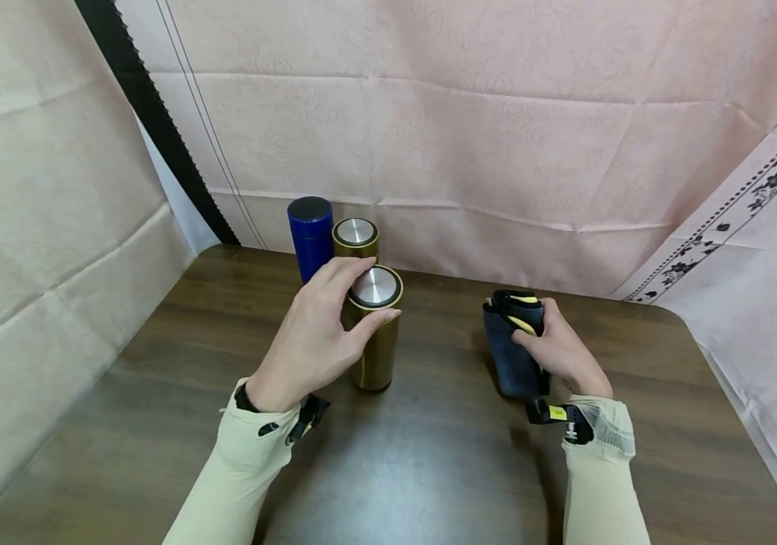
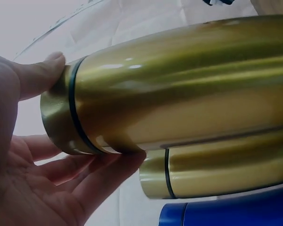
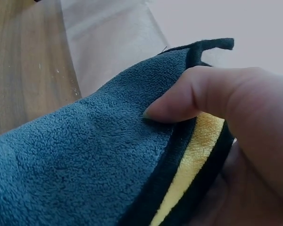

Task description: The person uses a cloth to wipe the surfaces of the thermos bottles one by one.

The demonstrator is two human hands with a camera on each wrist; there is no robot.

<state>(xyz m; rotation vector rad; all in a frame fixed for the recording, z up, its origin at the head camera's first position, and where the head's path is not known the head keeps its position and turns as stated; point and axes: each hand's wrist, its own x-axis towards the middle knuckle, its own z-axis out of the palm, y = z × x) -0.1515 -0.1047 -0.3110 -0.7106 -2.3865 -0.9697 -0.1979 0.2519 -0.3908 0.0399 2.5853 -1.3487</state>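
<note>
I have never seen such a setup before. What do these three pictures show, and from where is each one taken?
There is no machine here, only a person's two bare hands. The wide picture looks forward and down from a camera on the head. The two close pictures come from the left wrist camera and the right wrist camera, in that order.

At the brown wood-grain table are three upright flasks: a front gold flask, a rear gold flask just behind it, and a blue flask at the back left. Pale cloth hangs behind.

The left hand has its grip around the lid end of the front gold flask. The right hand holds a folded blue-grey towel with black edging and some yellow showing.
</note>
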